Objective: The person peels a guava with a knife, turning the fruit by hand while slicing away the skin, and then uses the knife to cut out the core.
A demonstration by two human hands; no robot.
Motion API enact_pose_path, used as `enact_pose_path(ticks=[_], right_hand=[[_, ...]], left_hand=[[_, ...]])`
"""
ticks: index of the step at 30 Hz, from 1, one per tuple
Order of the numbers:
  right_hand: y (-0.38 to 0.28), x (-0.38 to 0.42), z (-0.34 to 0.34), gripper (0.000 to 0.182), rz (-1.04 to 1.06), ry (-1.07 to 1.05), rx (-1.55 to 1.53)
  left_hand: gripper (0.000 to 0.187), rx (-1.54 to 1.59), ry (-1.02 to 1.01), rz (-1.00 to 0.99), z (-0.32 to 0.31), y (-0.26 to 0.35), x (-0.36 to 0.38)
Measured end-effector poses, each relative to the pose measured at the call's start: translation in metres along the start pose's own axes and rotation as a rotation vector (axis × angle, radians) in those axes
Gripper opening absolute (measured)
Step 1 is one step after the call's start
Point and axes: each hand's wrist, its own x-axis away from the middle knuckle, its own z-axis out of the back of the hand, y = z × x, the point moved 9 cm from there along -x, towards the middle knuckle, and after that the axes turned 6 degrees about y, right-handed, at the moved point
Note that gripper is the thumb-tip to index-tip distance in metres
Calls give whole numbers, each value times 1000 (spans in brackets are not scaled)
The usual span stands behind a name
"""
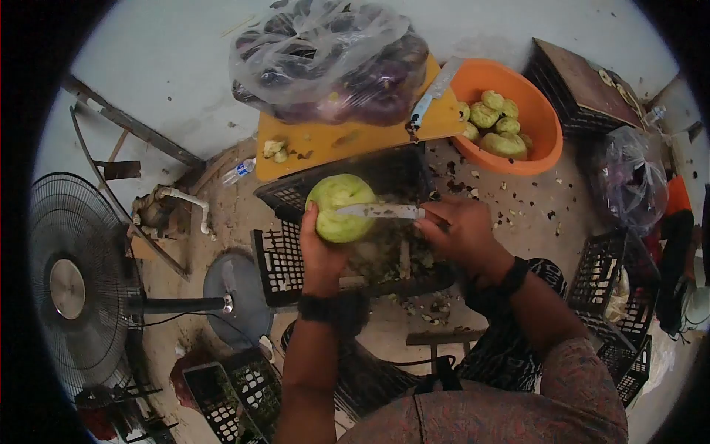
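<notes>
My left hand [322, 250] is wrapped around the lower left side of a round, pale green vegetable [336, 189] that looks smooth and shiny. In my right hand [467, 231] is the handle of a knife [388, 212], its blade pointing left and lying across the vegetable's face. Dark specks mark the blade. Both are held over a black plastic crate [279, 255], which has green and brown scraps [388, 259] in it.
Ahead, a bag of purple vegetables [333, 66] and a cleaver [436, 92] rest on a yellow board [325, 148]. An orange basin [547, 137] holds several pale green vegetables [503, 122]. A fan [74, 288] stands left; black crates [603, 270] are stacked right. Scraps litter the floor.
</notes>
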Motion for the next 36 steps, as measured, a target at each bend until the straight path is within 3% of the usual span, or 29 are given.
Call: enact_pose_path(ticks=[26, 31, 33, 36], right_hand=[[4, -6, 2, 21, 16, -76, -22], [1, -4, 0, 28, 28, -54, -77], [0, -2, -10, 26, 25, -182, -12], [-9, -1, -9, 19, 48, -102, -99]], left_hand=[[50, -72, 13, -46, 3, -1, -3], [59, -132, -45, 63, -4, -18, -1], [60, -109, -41, 100, -5, -25, -2], [62, -89, -33, 154, -4, -35, -2]])
